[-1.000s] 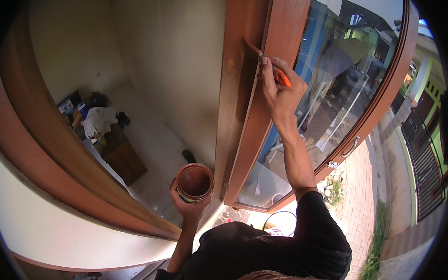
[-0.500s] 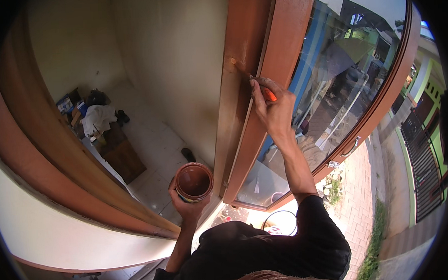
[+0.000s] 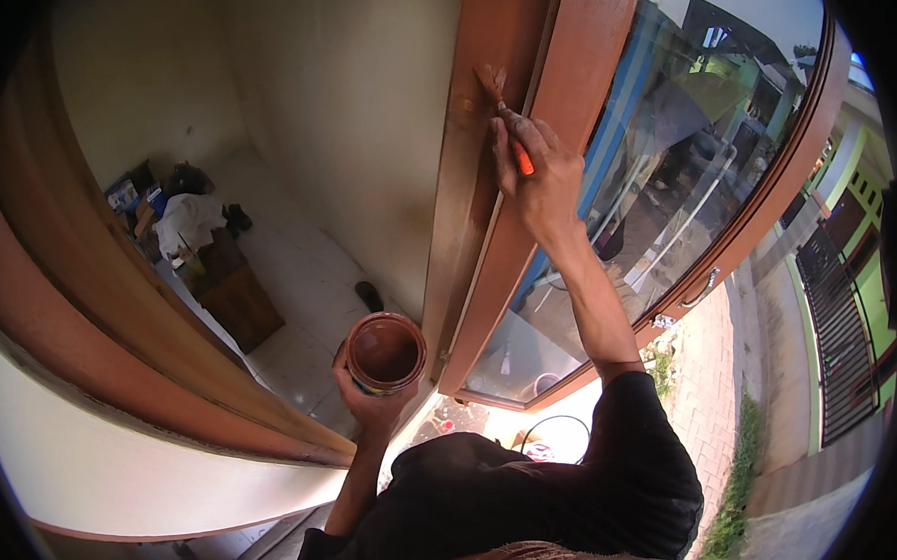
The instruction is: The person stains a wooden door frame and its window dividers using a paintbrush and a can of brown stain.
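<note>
My right hand [image 3: 542,171] is closed round a paintbrush [image 3: 524,158] with an orange handle. Its bristles press on the wooden door frame [image 3: 483,48], whose upper part is reddish-brown while lower down it looks paler and patchy. In my left hand [image 3: 374,401] is an open paint can [image 3: 386,352], held upright at waist height left of the frame. Brown paint coats the can's rim and inner wall. Right beside the frame stands a glazed door leaf [image 3: 570,79] with a reddish-brown border, swung open, close to my right wrist.
Inside the room, a wooden box [image 3: 237,299] with a white cloth [image 3: 188,223] and other items stands on the tiled floor. A dark shoe [image 3: 369,295] lies near the wall. Outside are a paved path [image 3: 709,399] and a dark metal fence [image 3: 839,333]. A bucket [image 3: 556,440] stands by my right side.
My right hand and the brush have moved up along the door frame, and the bristles now fan out against the wood. The can in my left hand stays almost where it was.
</note>
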A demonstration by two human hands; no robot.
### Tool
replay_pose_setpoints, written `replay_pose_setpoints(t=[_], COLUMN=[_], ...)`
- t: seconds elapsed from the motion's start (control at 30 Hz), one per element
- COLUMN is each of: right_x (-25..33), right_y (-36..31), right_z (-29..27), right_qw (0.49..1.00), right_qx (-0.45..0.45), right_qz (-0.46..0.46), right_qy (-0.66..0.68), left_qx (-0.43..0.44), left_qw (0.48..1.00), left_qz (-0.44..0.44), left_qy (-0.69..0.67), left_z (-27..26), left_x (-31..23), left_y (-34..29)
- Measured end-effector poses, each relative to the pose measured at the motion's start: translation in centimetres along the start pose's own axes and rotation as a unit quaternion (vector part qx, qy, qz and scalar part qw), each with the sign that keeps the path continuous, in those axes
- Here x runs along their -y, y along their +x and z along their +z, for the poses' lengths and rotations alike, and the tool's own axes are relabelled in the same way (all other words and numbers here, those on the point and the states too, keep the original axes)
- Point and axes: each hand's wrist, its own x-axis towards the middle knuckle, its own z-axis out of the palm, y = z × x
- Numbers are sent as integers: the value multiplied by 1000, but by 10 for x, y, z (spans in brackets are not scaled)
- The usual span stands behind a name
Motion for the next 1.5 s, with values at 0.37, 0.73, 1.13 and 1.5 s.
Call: replay_pose_setpoints(t=[0.37, 0.73, 1.13, 1.5], right_x=[-22, -3, -12, 0], right_y=[110, 64, 117, 24], right_z=[-25, -22, -22, -10], right_qw=[982, 917, 937, 839], right_qx=[177, 292, 242, 471], right_qz=[-58, -232, -248, -271], right_qy=[-43, -145, -43, -34], left_qx=[-7, -7, -17, -14], left_qw=[1000, 1000, 999, 999], left_qz=[2, -14, -29, -27], left_qy=[-24, -7, -22, -24], left_z=[0, -4, -5, -4], left_x=[-2, 4, 1, 2], left_y=[1, -2, 1, 2])
